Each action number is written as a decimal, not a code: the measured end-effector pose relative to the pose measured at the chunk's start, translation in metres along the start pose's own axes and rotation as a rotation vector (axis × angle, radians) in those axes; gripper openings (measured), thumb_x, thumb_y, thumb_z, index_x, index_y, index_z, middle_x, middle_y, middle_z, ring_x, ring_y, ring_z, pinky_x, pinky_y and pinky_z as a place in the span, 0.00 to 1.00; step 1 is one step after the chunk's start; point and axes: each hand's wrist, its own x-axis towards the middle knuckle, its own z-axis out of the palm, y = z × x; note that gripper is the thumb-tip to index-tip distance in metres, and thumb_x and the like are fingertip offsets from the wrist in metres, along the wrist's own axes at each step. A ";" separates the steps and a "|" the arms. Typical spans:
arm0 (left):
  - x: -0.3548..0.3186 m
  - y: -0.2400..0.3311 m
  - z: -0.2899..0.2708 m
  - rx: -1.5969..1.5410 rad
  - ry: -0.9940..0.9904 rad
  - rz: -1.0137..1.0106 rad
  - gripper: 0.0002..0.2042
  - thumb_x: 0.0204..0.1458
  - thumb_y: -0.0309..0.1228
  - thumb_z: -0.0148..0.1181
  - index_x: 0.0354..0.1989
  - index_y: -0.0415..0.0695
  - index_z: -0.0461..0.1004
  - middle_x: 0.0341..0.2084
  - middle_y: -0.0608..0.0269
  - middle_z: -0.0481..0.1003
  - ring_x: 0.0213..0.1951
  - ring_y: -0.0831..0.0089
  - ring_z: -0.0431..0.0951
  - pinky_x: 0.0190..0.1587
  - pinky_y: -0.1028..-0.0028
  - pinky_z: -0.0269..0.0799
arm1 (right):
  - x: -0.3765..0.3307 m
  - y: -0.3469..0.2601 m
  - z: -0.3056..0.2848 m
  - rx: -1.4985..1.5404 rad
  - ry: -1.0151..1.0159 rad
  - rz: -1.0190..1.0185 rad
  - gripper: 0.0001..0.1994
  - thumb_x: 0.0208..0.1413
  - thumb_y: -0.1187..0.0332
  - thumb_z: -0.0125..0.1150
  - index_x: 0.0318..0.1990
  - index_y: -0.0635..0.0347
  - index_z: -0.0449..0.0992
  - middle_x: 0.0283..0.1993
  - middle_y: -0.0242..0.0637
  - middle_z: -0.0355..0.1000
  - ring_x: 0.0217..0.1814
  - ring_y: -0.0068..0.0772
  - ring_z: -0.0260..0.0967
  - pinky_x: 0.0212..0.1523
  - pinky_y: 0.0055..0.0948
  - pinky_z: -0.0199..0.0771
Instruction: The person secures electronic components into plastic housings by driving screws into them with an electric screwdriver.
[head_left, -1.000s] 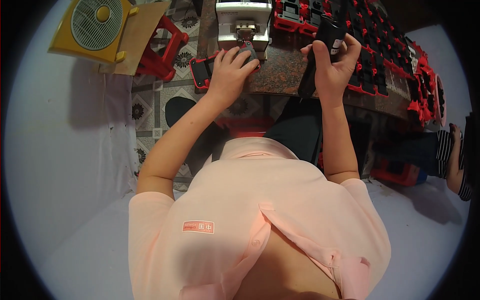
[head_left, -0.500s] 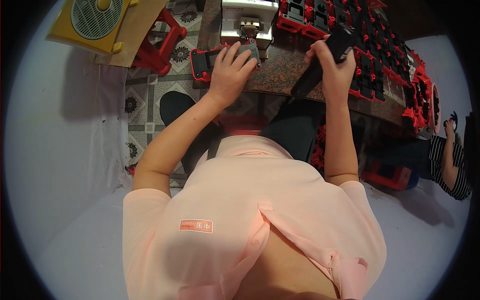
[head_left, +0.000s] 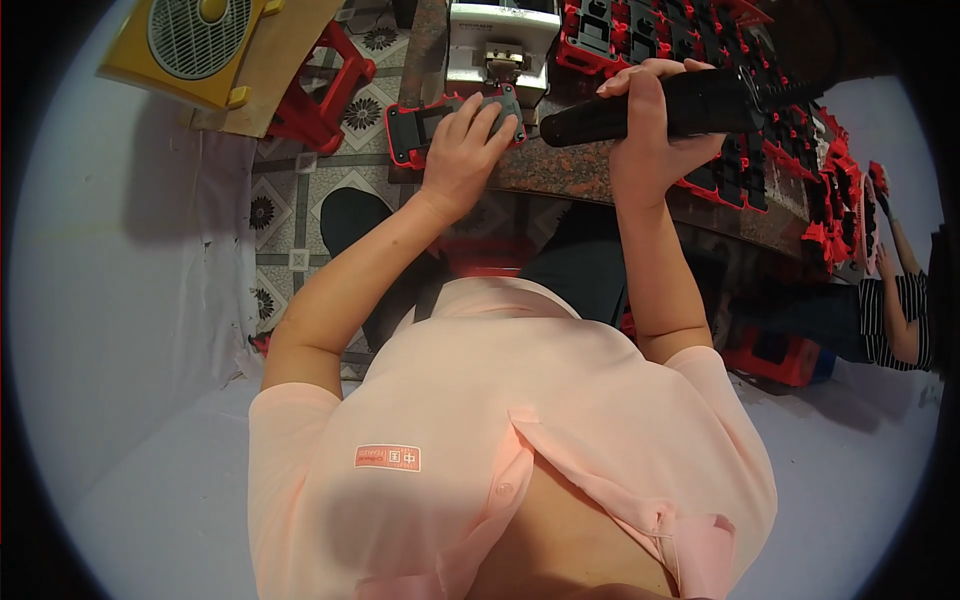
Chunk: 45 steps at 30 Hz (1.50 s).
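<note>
My left hand (head_left: 462,155) lies over a red-rimmed black plastic housing (head_left: 406,130) near the table's front edge, fingers curved across its right half and the thumb hidden. My right hand (head_left: 645,135) is wrapped round a black corded tool shaped like an electric screwdriver (head_left: 710,103). It is held almost level, its narrower end pointing left toward the housing but apart from it; no bit can be made out. Just behind the housing stands a white box-shaped machine (head_left: 500,55) with a small metal mechanism on its front.
Rows of similar red and black housings (head_left: 640,38) cover the right of the stone-topped table (head_left: 570,170). To the left are a yellow fan (head_left: 195,45) and a red stool (head_left: 325,95). At the far right a person in a striped top (head_left: 900,310) reaches toward red parts.
The tool has swung from a steep slant to nearly level, its narrower end moving up and left. My right hand has turned with it. My left hand stays on the housing.
</note>
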 end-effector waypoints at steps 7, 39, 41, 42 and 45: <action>-0.002 -0.003 0.003 -0.033 0.024 0.020 0.22 0.51 0.24 0.60 0.57 0.48 0.75 0.55 0.58 0.73 0.62 0.54 0.70 0.57 0.58 0.69 | -0.001 0.004 -0.003 0.035 0.021 -0.033 0.22 0.55 0.79 0.68 0.53 0.65 0.61 0.32 0.39 0.77 0.29 0.25 0.74 0.34 0.26 0.78; -0.002 -0.003 0.001 0.032 0.002 0.054 0.22 0.51 0.27 0.58 0.57 0.47 0.75 0.56 0.57 0.73 0.63 0.53 0.69 0.57 0.58 0.68 | 0.000 0.019 0.020 -0.143 -0.213 -0.130 0.24 0.48 0.78 0.76 0.47 0.65 0.63 0.31 0.33 0.75 0.30 0.19 0.74 0.32 0.20 0.76; -0.003 -0.004 0.002 0.051 0.002 0.061 0.21 0.52 0.30 0.59 0.57 0.47 0.75 0.55 0.57 0.73 0.62 0.53 0.69 0.58 0.58 0.68 | 0.001 0.022 0.022 -0.149 -0.222 -0.135 0.24 0.48 0.78 0.76 0.46 0.65 0.63 0.31 0.33 0.75 0.30 0.19 0.74 0.31 0.20 0.76; -0.003 -0.004 0.003 0.054 -0.003 0.060 0.21 0.52 0.30 0.59 0.57 0.47 0.75 0.55 0.57 0.73 0.62 0.53 0.69 0.57 0.58 0.68 | 0.001 0.022 0.023 -0.152 -0.233 -0.141 0.24 0.48 0.78 0.76 0.46 0.65 0.64 0.31 0.33 0.75 0.30 0.19 0.74 0.31 0.20 0.76; -0.003 -0.004 0.003 0.053 -0.007 0.056 0.21 0.52 0.30 0.59 0.57 0.47 0.75 0.55 0.58 0.73 0.62 0.54 0.69 0.57 0.58 0.68 | 0.001 0.021 0.026 -0.135 -0.217 -0.118 0.23 0.48 0.79 0.76 0.46 0.65 0.64 0.30 0.32 0.75 0.29 0.19 0.74 0.31 0.20 0.76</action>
